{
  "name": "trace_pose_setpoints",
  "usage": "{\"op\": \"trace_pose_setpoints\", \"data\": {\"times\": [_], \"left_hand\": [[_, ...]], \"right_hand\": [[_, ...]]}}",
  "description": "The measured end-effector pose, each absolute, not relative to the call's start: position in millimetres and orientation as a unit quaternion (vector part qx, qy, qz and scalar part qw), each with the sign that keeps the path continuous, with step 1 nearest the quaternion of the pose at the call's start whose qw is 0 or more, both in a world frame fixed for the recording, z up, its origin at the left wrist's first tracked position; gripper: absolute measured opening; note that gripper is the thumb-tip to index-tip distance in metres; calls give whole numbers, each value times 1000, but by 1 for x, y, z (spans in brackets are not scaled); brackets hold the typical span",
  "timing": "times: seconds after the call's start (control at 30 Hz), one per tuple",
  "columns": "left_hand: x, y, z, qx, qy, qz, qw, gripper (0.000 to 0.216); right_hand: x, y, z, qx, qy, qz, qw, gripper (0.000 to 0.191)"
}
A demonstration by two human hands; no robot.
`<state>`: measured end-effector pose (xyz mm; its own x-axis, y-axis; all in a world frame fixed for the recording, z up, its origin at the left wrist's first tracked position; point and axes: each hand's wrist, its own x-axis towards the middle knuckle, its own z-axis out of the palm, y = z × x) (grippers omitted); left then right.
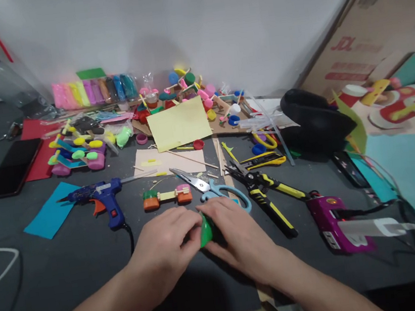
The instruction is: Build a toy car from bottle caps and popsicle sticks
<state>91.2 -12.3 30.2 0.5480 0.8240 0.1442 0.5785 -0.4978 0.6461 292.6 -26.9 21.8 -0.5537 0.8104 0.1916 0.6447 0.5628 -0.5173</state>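
My left hand [172, 234] and my right hand [234, 228] meet above the front of the dark table. Both are closed on a small bright green piece [206, 231], pinched between their fingers. Its material and full shape are hidden by the hands. Just beyond my fingers lies a small craft assembly [167, 196] with green, orange and pink round ends joined by a pale stick. Blue-handled scissors [215, 187] lie open behind my right hand. To their right rest black and yellow pliers [259, 184].
A blue glue gun [108, 196] lies on the left, near blue paper [52, 210] and a phone [12, 167]. Yellow paper [179, 123], bagged coloured clay [95, 91] and small craft pieces line the back. A purple power adapter [336, 222] with cables stands right. A cardboard box [379, 36] leans behind.
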Motion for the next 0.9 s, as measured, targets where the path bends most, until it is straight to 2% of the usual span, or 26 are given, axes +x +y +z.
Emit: {"op": "trace_pose_setpoints", "data": {"times": [0.07,0.43,0.57,0.77,0.9], "left_hand": [[90,-11,32,833,424,214,284,15],[82,1,47,764,438,169,443,7],[86,-3,46,741,433,180,481,9],[93,-12,40,686,428,231,541,16],[98,-17,35,630,431,287,578,16]], "right_hand": [[292,-29,18,-426,-859,181,218,43],[297,-30,22,-411,-870,137,235,41],[296,-31,19,-411,-877,98,228,51],[294,-33,19,-399,-885,14,241,84],[293,-31,22,-386,-884,16,264,88]]}}
